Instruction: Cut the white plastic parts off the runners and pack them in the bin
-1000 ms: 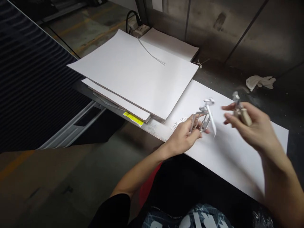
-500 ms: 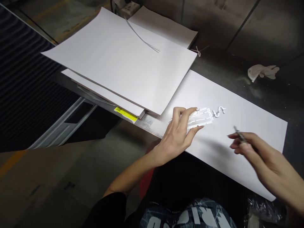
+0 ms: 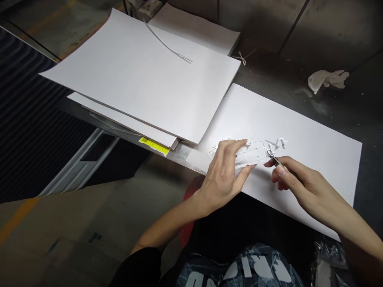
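Observation:
My left hand (image 3: pixel 223 171) grips a thin white moulded plastic part (image 3: pixel 249 154) at its edges, thumb on the near side and fingers on the far side. The palm and fingers hide part of it. A curled white plastic piece (image 3: pixel 277 145), like a moulding runner, is at the part's right end. Between thumb and forefinger, my right hand (image 3: pixel 289 173) pinches a small silver metal tool (image 3: pixel 273 159) that looks like a nail clipper. Its tip is at the part's right end, beside the curl; whether it touches is hard to tell. A white sheet (image 3: pixel 314 171) lies beneath.
Large white sheets (image 3: pixel 143 79) are stacked at the left, with loose thin strips (image 3: pixel 170 48) on top. A yellow label (image 3: pixel 154 146) shows at the table edge. Farther back lie a white glove (image 3: pixel 327 80) and a tied strip (image 3: pixel 243 59). A clear plastic bag (image 3: pixel 330 263) is at lower right.
My right hand has moved left with the metal tool, bringing its tip to the part's right end. My left hand still holds the part. The view has shifted slightly.

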{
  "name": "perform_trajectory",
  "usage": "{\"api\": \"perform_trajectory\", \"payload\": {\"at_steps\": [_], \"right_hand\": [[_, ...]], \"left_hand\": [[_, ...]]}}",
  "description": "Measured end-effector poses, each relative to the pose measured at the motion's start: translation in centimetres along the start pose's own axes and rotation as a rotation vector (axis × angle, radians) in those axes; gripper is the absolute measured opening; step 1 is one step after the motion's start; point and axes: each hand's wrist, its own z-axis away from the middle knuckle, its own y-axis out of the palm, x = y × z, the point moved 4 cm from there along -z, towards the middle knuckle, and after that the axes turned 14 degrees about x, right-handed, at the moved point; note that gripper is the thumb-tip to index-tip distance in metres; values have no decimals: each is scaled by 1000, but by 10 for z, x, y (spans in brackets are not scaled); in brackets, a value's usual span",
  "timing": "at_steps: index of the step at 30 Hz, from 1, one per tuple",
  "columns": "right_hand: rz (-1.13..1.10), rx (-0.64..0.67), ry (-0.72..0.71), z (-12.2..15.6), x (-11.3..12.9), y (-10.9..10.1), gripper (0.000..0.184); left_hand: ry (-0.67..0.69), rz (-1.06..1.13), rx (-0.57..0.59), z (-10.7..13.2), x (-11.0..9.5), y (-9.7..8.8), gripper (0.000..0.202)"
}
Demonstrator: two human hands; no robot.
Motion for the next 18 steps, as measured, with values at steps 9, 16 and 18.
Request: {"api": "perform_trajectory", "payload": {"at_steps": [9, 16, 18], "right_hand": [[171, -87, -87, -7, -4, -2, 46], [247, -213, -116, -18, -20, 6, 45], [266, -305, -107, -10, -27, 3, 43]], "left_hand": [[-36, 44, 30, 2, 5, 11, 53], [-80, -57, 12, 8, 8, 18, 53], [-91, -169, -31, 10, 7, 13, 52]]}}
